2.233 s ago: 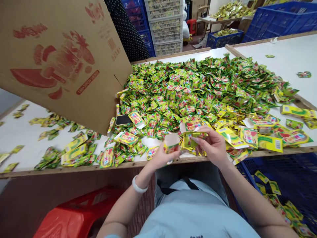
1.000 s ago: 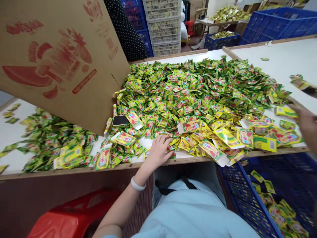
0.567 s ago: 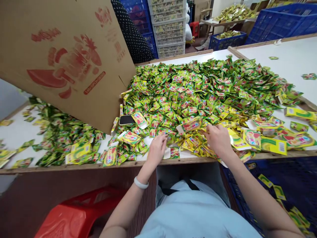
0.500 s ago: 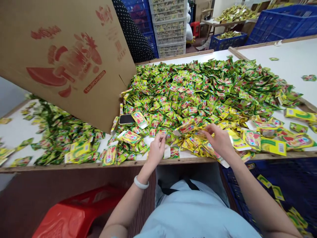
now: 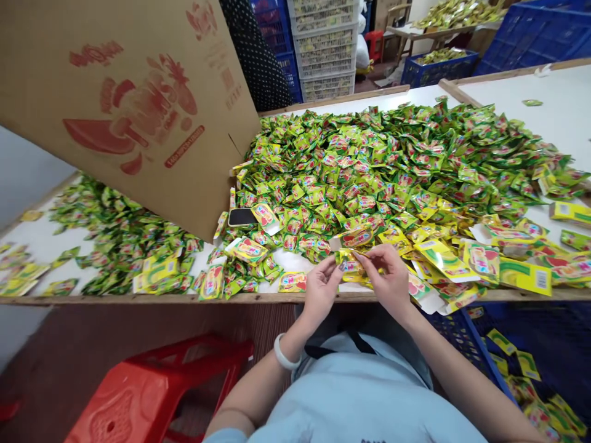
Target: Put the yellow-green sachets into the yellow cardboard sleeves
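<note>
My left hand (image 5: 322,286) and my right hand (image 5: 388,277) are close together at the table's front edge, fingers pinched. Between them is a small shiny yellow packet (image 5: 353,266), gripped at its right side by my right hand and at its left by my left. Just behind my fingers lies a small printed carton (image 5: 357,237) with a white end flap. A large heap of green and red packets (image 5: 351,166) rises beyond. Flat yellow cartons (image 5: 446,259) lie right of my right hand, and a packet (image 5: 292,282) lies left of my left hand.
A big brown cardboard box (image 5: 152,111) stands tilted at left, beside a black phone (image 5: 242,217). Below the table are a red stool (image 5: 127,400) and, at right, a blue crate (image 5: 478,357) holding yellow cartons. White crates (image 5: 325,55) are stacked behind.
My right hand has moved left and my left hand right, so they now meet at one yellow packet. The view has shifted slightly.
</note>
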`<act>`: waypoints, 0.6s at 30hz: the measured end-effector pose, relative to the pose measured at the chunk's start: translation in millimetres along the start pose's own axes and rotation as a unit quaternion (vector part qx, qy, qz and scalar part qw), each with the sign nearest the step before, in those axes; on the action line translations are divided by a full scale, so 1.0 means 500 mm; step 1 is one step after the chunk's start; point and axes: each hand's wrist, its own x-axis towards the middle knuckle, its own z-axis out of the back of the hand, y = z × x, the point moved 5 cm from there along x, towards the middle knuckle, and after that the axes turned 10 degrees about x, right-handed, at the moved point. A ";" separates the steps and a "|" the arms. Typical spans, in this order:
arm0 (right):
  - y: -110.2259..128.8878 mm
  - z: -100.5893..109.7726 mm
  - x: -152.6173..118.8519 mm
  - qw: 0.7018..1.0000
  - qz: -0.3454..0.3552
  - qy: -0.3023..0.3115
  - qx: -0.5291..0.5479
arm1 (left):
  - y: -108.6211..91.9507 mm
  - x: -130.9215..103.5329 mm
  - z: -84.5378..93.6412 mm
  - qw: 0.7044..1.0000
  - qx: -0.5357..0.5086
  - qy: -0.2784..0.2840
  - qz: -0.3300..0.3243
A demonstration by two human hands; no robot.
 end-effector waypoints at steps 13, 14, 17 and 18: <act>-0.078 0.005 -0.059 0.920 -0.330 0.069 0.198 | 0.009 -0.005 0.170 0.866 0.474 0.077 -0.138; -0.080 0.009 -0.060 0.916 -0.343 0.061 0.199 | 0.016 0.005 0.191 0.840 0.518 0.106 -0.119; -0.082 0.004 -0.068 0.890 -0.378 0.087 0.242 | 0.021 0.032 0.224 0.772 0.607 0.167 -0.089; -0.082 0.001 -0.070 0.881 -0.381 0.099 0.261 | 0.015 0.038 0.226 0.758 0.621 0.179 -0.091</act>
